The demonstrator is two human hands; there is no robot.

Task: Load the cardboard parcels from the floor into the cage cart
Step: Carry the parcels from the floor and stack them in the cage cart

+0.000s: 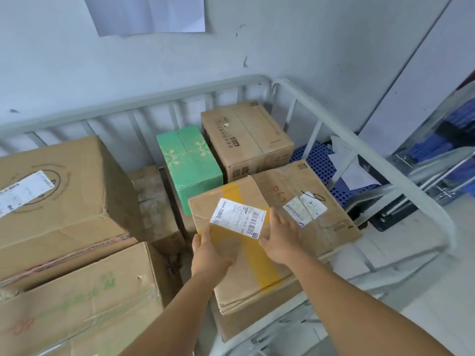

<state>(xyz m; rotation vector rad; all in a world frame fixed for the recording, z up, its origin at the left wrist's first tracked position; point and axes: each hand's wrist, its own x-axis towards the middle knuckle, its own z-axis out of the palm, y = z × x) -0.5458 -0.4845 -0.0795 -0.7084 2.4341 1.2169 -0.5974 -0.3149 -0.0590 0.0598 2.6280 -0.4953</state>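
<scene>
A brown cardboard parcel (239,255) with yellow tape and a white shipping label lies inside the grey cage cart (334,119), on top of another box. My left hand (209,253) rests on its left part, fingers laid over the edge. My right hand (280,237) lies flat on its top with fingers spread straight. A wider brown box (323,201) with white labels sits partly under it to the right. A green box (187,163) and a printed brown box (246,137) stand at the back of the cart.
Two large brown cartons (59,191) (82,304) fill the left side of the cart. A blue perforated floor panel (318,163) with loose white paper shows at the right. A metal rack (437,160) stands beyond the cart rail. The wall is close behind.
</scene>
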